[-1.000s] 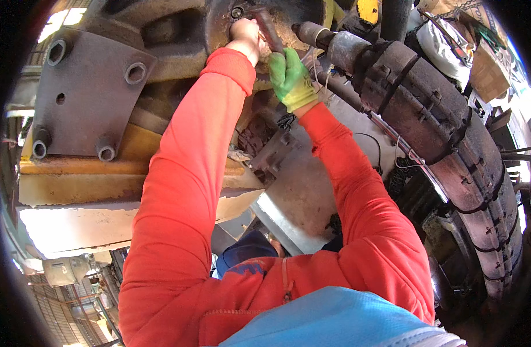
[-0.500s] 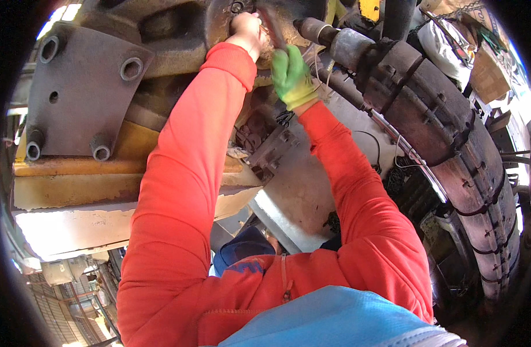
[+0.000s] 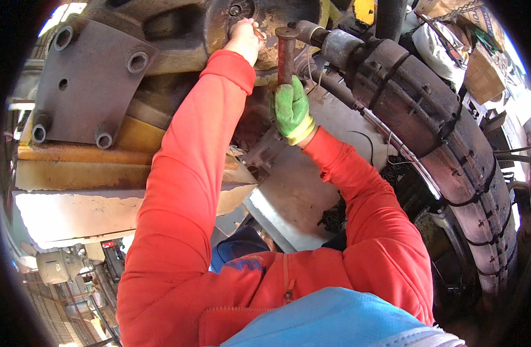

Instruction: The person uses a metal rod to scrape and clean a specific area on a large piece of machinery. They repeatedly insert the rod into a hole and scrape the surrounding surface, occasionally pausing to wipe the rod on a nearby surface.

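My bare left hand [image 3: 244, 39] is closed at the round, worn metal hub [image 3: 219, 23] at the top. Its fingers curl round something small and brownish that I cannot make out. Just above it, a bolt [image 3: 235, 10] sits in a recess of the hub. In a green glove, my right hand [image 3: 291, 111] is wrapped round the lower end of a rusty, round steel pin with a wide flat head [image 3: 285, 61]. The pin stands upright, head at the top, a little to the right of my left hand and apart from it.
A steel plate with tubular bushings [image 3: 92, 81] lies at the left on a yellow machine frame [image 3: 80, 173]. Down the right side curves a segmented dark track [image 3: 427, 115], beside a metal cylinder [image 3: 342, 49]. A white sack [image 3: 442, 52] and cardboard box [image 3: 484, 72] are at the upper right.
My right hand has drawn down toward me with the pin, which was blurred and tilted close to my left hand and now stands upright. My left hand stays at the hub.
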`<state>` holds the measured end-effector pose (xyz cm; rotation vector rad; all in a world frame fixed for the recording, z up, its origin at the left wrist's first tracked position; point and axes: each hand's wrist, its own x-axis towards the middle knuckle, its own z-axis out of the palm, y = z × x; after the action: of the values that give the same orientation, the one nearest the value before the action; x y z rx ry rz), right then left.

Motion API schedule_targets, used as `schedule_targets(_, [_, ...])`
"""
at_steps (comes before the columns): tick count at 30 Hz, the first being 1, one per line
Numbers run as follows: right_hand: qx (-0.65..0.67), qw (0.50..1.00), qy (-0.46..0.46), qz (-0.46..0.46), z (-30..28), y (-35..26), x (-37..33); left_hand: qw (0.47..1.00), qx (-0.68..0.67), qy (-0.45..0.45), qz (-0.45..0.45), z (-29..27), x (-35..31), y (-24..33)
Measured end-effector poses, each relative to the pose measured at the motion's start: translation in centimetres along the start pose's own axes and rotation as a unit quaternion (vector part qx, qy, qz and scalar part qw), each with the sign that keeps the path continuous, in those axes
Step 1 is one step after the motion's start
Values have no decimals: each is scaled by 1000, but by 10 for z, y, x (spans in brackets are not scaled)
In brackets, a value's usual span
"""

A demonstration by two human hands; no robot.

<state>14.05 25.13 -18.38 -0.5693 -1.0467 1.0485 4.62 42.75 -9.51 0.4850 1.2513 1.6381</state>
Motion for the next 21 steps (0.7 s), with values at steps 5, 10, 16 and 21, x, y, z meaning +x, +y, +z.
schedule_targets(5, [103,994,6,-36,-6,-36,-2,997,20,-51,-58,-5,-4,0])
schedule_targets(10, [422,906,-20,13,1,-72,5,957,284,59,-5,-5,-21,-3])
schedule_targets(16, [297,954,39,14,5,-92,8,977,197,76,28,-23,-20,-33])
schedule_targets(21, [305,951,-2,47,7,-102,3,982,175,74,15,-29,-28,-42])
